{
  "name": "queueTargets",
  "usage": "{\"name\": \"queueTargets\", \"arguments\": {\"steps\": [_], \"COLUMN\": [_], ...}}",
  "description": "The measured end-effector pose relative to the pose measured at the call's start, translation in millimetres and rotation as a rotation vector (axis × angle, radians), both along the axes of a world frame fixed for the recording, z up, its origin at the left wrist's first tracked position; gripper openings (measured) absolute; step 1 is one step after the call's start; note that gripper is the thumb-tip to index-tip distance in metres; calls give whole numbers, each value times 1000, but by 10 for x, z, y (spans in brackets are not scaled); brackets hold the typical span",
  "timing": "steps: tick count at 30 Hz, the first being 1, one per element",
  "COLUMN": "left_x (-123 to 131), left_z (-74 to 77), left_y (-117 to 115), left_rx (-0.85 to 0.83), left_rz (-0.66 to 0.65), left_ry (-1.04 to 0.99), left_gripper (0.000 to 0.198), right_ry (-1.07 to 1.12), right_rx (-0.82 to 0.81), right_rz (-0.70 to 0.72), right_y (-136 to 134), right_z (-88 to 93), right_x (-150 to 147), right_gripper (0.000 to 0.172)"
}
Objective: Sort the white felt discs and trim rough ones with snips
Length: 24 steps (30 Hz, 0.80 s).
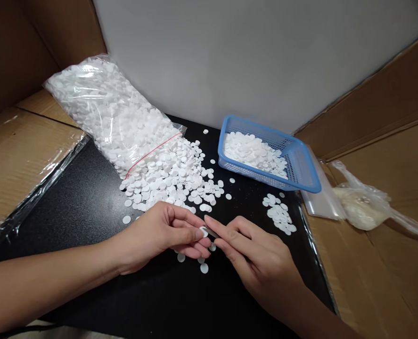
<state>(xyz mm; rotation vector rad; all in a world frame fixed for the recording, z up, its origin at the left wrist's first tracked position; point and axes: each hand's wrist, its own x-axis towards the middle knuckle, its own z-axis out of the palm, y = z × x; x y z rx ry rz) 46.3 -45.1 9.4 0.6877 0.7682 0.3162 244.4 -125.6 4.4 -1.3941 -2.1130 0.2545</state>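
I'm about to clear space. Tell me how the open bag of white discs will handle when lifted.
The clear plastic bag would probably be floppy and sag: its thin film wrinkles around the fill. Its mouth lies open with white discs spilled onto the black tabletop, so lifting it by the closed end would likely pour out more.

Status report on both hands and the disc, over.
Left hand pinches one white disc. Right hand holds thin tool against it. Loose discs scattered just beneath.
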Motion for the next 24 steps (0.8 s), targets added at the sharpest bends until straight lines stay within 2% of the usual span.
{"name": "queueTargets", "arguments": {"steps": [12,15,17,18,21,24], "left_x": [12,-7,-56,-90,-197,-252], "left_z": [-16,9,48,69,97,60], "left_y": [-25,21,116,179,361,419], "left_rx": [7,67,196,313,758,975], "left_rz": [-20,-82,-201,-277,-472,-678], "left_ry": [6,16,52,87,356,487], "left_gripper": [23,19,16,14,7,11], "right_ry": [-35,-32,-35,-40,-63,-105], "right_rx": [25,12,-3,-15,-45,-76], "right_rz": [5,-30,-77,-102,-157,-201], "right_y": [-6,8,29,42,78,98], "right_z": [-4,-11,-9,-4,24,60], "right_x": [0,8,33,54,141,243], "right_gripper": [33,33,33,33,34,35]}}
